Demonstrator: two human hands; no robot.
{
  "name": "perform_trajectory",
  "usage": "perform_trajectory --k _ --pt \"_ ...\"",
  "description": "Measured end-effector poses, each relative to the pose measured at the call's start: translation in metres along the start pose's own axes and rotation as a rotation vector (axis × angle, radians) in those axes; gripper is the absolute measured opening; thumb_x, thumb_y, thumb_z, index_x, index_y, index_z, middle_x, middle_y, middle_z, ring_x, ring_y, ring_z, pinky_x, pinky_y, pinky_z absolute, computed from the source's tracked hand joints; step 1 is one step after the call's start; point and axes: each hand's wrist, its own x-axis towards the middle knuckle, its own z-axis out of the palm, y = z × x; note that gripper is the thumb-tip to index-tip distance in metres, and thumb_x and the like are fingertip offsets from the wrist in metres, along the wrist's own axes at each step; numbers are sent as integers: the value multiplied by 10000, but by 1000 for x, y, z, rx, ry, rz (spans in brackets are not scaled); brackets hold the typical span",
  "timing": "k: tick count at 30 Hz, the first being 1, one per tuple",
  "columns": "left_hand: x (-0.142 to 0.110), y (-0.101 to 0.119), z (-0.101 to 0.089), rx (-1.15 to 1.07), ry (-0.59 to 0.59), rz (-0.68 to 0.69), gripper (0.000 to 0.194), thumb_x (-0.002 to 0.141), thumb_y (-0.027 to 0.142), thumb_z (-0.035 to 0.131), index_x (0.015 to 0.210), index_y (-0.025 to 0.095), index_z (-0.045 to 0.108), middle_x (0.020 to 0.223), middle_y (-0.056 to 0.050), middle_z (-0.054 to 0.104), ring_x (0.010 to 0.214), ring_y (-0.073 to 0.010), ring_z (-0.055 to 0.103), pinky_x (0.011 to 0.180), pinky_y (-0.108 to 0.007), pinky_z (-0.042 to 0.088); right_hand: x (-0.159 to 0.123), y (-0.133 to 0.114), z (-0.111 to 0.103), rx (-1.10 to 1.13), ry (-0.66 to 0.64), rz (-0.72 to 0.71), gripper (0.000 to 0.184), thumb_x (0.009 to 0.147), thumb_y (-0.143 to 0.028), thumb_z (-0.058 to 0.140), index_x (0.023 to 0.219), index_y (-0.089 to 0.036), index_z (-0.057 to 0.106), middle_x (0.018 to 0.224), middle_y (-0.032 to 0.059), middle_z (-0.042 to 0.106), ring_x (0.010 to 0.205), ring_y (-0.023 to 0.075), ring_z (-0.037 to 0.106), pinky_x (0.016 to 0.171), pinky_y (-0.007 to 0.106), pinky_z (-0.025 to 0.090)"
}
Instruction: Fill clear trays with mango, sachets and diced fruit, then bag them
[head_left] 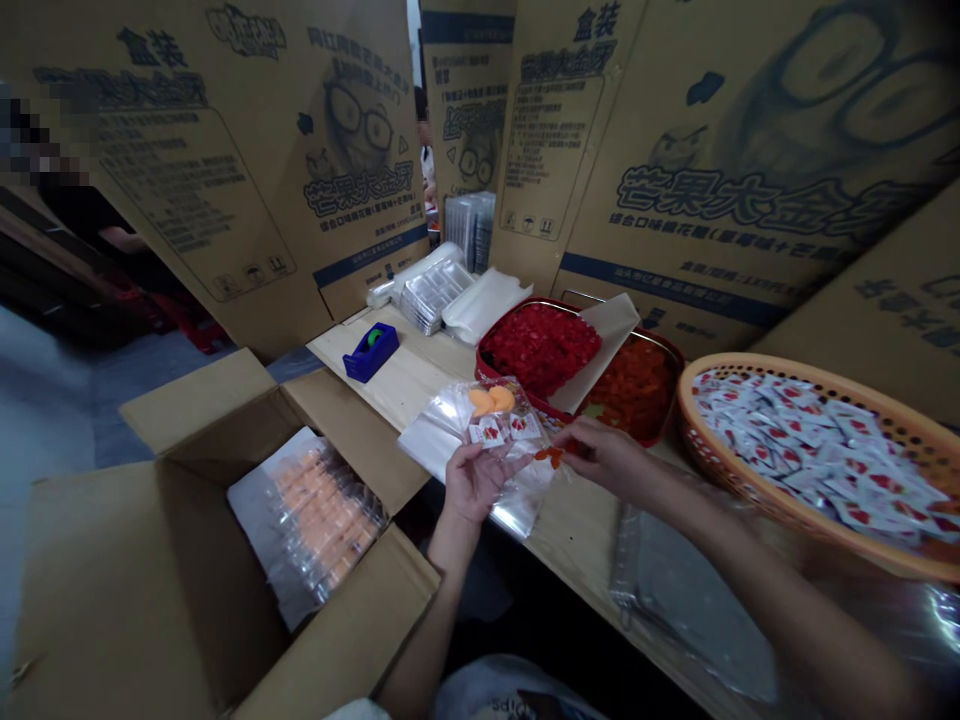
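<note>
My left hand (476, 482) is palm up at the table edge, its thumb and fingers at the mouth of a clear plastic bag (537, 400). Two orange discs (492, 401) and white sachets with red print (489, 432) show in or on that bag. My right hand (600, 455) pinches small orange gummy-like pieces (550, 457) beside the left fingertips. More flat clear bags (431, 432) lie beneath. Behind them stands a red tin (480, 362) with red pieces (541, 345) and orange pieces (637, 385), a pale sheet (600, 355) slanting between them.
An orange basket (694, 365) of sachets stands at the right. A blue tape dispenser (371, 352) and clear packs (435, 290) sit farther back. At left, an open carton (97, 570) holds packed orange discs (319, 510). Large printed cartons (360, 215) wall the back.
</note>
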Motion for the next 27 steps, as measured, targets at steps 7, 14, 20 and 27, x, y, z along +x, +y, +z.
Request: perform_trajectory --k 7,14,20,27 --pt "0 0 0 -12 5 -9 280 690 103 483 923 176 621 834 -64 680 839 -242 642 901 -579 413 1 0 5 -56 -27 -158 181 770 -136 478 758 -200 647 714 31 541 639 125 505 576 226 401" --pt "0 1 -2 -1 -19 -4 404 695 102 478 1069 204 594 901 -61 684 862 -241 643 905 -574 410 -2 -1 2 -25 42 -157 162 815 -185 482 719 -196 612 733 46 547 659 134 526 566 228 410" --pt "1 1 -3 13 -31 -10 418 699 118 472 1091 203 591 966 -76 680 904 -248 636 917 -566 403 -3 -5 1 32 66 -156 135 799 -165 479 691 -188 558 712 35 542 651 131 527 584 236 421" --pt "0 0 0 19 -22 -4 427 685 111 488 1087 206 596 924 -61 683 856 -229 645 918 -550 405 -4 -8 -5 118 -2 -118 155 824 -252 485 729 -200 596 748 41 558 705 147 547 628 255 440"
